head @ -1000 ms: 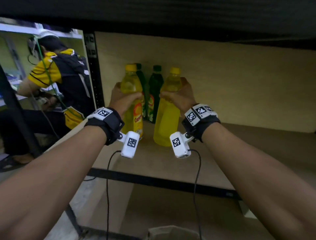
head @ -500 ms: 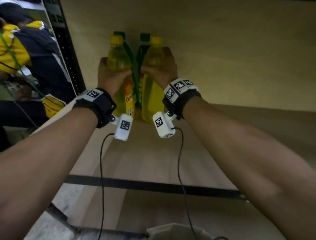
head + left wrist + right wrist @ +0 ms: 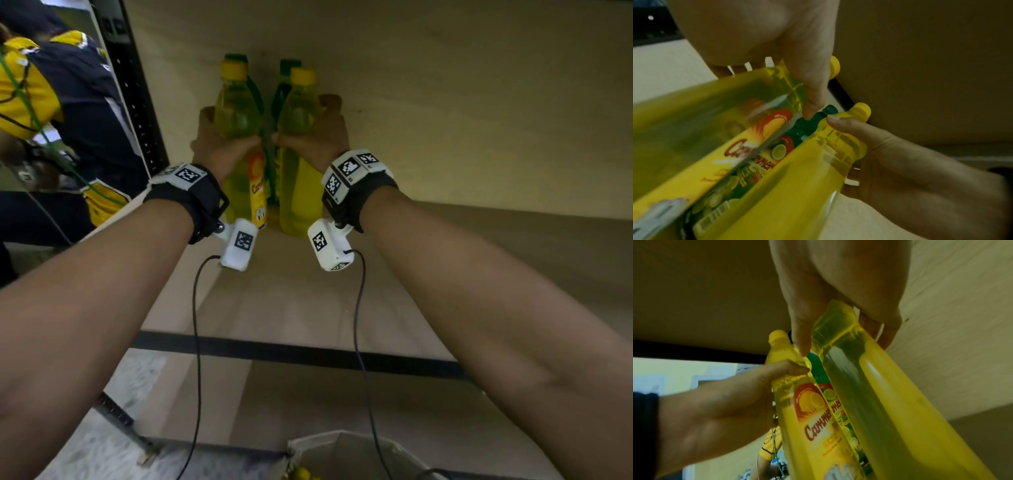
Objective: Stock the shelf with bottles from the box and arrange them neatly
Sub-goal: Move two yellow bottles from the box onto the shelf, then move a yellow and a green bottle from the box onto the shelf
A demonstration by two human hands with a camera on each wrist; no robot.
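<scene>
**Both hands on yellow bottles at back-left of shelf**

Left hand (image 3: 222,145) grips the left yellow bottle (image 3: 239,137) at the shoulder, just above its label; thumb wraps across the front, the other fingers curl round the far side. Right hand (image 3: 318,137) grips the right yellow bottle (image 3: 298,178) at the same height, thumb in front, fingers (image 3: 885,331) curled round the back. The thumb tips point at each other across the narrow gap between the bottles, close together; contact can't be confirmed.

Both yellow bottles stand upright on the shelf board (image 3: 308,301), side by side, just apart, near the back panel (image 3: 445,102) at the left end by the black perforated upright (image 3: 133,85). Left bottle's label faces front, red lettering partly readable. Right bottle shows plain yellow toward the head camera.

Two green bottles (image 3: 287,73) stand directly behind the yellow pair, against the back panel; only caps and slivers of their bodies show in the head view. In the wrist views one green bottle's lime label shows through the gap.

Box (image 3: 342,448) sits below the shelf's front edge, a yellow cap visible inside it. Another person in a yellow and navy shirt (image 3: 51,102) is to the left, beyond the upright.
</scene>
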